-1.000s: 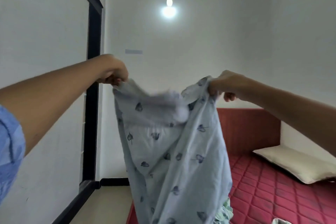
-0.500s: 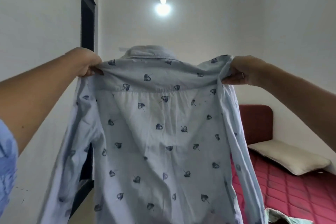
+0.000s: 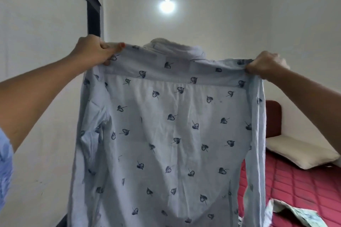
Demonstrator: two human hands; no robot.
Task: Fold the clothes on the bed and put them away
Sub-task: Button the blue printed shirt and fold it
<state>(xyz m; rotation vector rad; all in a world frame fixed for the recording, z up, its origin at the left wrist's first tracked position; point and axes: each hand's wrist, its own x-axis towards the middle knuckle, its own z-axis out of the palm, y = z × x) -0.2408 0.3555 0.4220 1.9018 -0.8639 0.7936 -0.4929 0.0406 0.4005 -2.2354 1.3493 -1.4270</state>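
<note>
Head view: left hand (image 3: 94,51) and right hand (image 3: 265,64) pinch the shoulders of the leaf-print shirt (image 3: 166,134), hanging unfolded, nearest. Another garment (image 3: 295,215) lies unfolded on the red bed (image 3: 304,186) beyond; folding barely begun.

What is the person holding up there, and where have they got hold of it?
A pale blue leaf-print shirt, held up by its shoulders: the left hand grips one, the right hand the other.
</note>
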